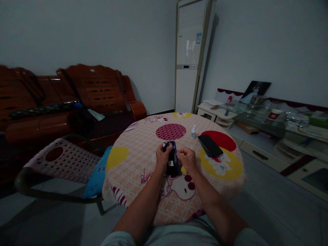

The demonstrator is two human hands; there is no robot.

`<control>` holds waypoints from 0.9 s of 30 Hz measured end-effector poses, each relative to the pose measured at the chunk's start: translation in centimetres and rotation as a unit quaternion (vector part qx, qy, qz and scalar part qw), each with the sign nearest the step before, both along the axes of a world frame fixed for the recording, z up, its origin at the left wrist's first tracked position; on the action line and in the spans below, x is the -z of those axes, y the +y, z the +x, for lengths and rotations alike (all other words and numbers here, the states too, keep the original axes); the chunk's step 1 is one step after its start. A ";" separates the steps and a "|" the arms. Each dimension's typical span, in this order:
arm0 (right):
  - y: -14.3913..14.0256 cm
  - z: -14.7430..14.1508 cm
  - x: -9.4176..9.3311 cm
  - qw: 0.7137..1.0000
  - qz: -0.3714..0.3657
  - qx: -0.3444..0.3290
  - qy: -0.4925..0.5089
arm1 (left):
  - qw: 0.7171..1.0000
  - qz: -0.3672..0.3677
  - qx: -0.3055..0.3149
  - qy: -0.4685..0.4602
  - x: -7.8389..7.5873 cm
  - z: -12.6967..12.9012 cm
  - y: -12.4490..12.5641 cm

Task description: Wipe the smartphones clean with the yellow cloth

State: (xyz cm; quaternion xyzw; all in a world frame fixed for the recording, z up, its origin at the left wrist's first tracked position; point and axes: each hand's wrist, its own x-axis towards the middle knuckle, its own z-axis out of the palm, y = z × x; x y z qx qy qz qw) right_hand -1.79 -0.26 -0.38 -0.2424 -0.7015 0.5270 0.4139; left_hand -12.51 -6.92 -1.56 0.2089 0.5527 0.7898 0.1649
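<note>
My left hand (163,157) grips a smartphone (171,169) in a purple case along its left edge, with the thumb resting across the upper part of the dark screen. A small pale patch shows on the screen. At the phone's right edge, my right hand (187,158) has its fingers pinched together; what they hold, if anything, is too small to make out. Below these fingers is a small yellow patch (183,170), whose kind I cannot tell. A small white bottle (193,132) stands upright beyond my hands, and a black wallet-like case (210,145) lies to its right.
A patterned cloth covers the round table (143,150). At left stand a woven chair (64,159) with a blue cushion (98,176) and a wooden sofa (94,89). A tall air conditioner (188,82) fills the corner. Along the right wall runs a cluttered glass-topped cabinet (252,145).
</note>
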 end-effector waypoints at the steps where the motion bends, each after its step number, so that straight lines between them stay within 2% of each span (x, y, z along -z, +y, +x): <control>1: 0.0 0.0 0.0 1.000 -0.006 0.001 0.003 | 1.000 -0.003 -0.003 0.010 0.0 0.0 0.0; 5: 0.0 -0.1 -0.1 0.999 -0.020 0.024 0.017 | 0.999 -0.010 -0.001 0.043 -0.4 0.3 -0.1; 11: 0.1 0.0 -0.2 0.999 0.023 0.021 0.005 | 0.999 -0.009 -0.012 0.039 -1.0 0.6 -0.2; 15: 0.1 -0.1 -0.2 0.999 0.005 0.042 0.017 | 0.999 -0.008 -0.004 0.031 -1.2 0.8 -0.3; 21: 0.3 0.0 -0.2 0.999 0.009 0.039 0.016 | 0.999 -0.010 -0.002 0.046 -1.2 0.9 -0.2; 27: 0.5 -0.1 -0.2 0.999 -0.019 0.042 0.030 | 0.998 -0.016 0.014 0.058 -1.0 0.9 -0.2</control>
